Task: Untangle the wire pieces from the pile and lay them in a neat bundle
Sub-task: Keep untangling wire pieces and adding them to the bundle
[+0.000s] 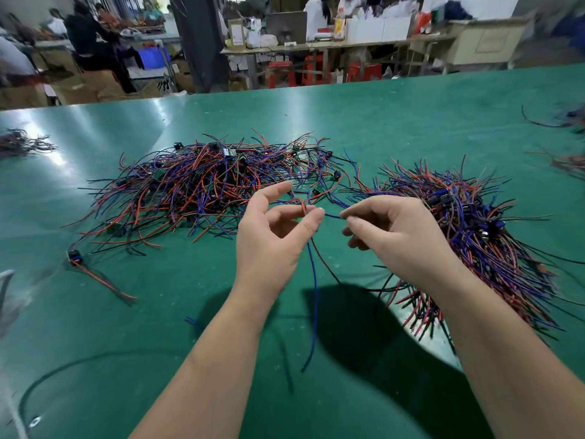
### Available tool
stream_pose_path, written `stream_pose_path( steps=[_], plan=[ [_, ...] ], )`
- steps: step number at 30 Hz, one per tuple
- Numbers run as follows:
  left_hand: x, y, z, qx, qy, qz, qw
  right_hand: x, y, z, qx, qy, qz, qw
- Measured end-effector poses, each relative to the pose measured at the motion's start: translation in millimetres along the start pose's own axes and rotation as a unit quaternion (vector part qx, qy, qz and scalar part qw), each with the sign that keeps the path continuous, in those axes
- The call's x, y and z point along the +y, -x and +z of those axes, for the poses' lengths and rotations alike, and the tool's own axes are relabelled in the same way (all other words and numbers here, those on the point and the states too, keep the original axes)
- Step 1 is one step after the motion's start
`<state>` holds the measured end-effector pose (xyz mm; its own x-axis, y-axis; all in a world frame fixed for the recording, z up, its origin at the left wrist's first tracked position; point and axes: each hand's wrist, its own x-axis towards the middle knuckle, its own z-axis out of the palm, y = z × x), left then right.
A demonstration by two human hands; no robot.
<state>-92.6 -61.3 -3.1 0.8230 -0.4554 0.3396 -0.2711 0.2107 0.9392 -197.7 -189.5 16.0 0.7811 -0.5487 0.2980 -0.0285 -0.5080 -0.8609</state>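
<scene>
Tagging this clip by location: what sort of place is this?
Probably a small electronics assembly workshop: a pile of wire pieces on a green worktable, workers at cluttered benches behind, cardboard boxes on the floor.

A glossy green tabletop (411, 115) is spread across the foreground. Beyond its far edge a dark grey column (202, 42) is seen. Right of the column, a long pale workbench (357, 43) is loaded with a dark flat monitor (286, 25) and a row of white cardboard boxes (380, 26); red plastic stools (311, 68) are tucked beneath it. Further right of the column a beige metal cabinet (487, 42) is placed. Left of the column, a blue plastic crate (152, 57), brown cardboard cartons (91, 87) and a standing person in dark clothes (91, 36) are seen.
</scene>
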Motion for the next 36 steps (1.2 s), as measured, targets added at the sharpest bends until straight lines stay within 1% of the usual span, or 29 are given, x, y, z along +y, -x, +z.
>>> stream_pose_path(
  steps=[2, 5, 8, 13, 16, 18, 19, 23, 27, 30, 33, 36],
  plan=[
    [5, 2, 2, -0.017, 0.056, -0.002, 0.998, -2, 0, 1, -0.006, -0.041, 0.027, 0.999],
    [12, 3, 4, -0.054, 0.111, 0.007, 0.992, -5, -1, 2, -0.015, -0.125, 0.081, 0.989],
    [17, 4, 4, -0.092, 0.156, -0.017, 0.983, -7, -1, 3, -0.012, -0.204, 0.113, 0.972],
    [23, 8, 5, -0.178, 0.234, -0.065, 0.953, -11, -2, -1, -0.063, -0.354, 0.116, 0.926],
    [24, 10, 4, -0.218, 0.272, -0.101, 0.932, -10, -1, -2, -0.106, -0.393, 0.108, 0.907],
    [24, 10, 4, -0.228, 0.286, -0.132, 0.921, -10, 0, -2, -0.119, -0.403, 0.095, 0.902],
    [25, 10, 5, -0.222, 0.289, -0.150, 0.919, -10, 0, -3, -0.113, -0.404, 0.086, 0.904],
    [26, 9, 9, -0.181, 0.242, -0.215, 0.929, -11, 0, -1, -0.033, -0.369, 0.050, 0.928],
    [27, 10, 8, -0.212, 0.181, -0.245, 0.929, -12, 0, 3, 0.013, -0.348, 0.031, 0.937],
    [26, 12, 10, -0.211, 0.159, -0.268, 0.927, -12, -1, 5, 0.044, -0.328, 0.044, 0.943],
    [23, 12, 11, -0.205, 0.149, -0.285, 0.924, -11, 0, 7, 0.050, -0.300, 0.051, 0.951],
    [22, 11, 10, -0.180, 0.161, -0.307, 0.921, -11, 1, 9, 0.042, -0.286, 0.044, 0.956]
  ],
)
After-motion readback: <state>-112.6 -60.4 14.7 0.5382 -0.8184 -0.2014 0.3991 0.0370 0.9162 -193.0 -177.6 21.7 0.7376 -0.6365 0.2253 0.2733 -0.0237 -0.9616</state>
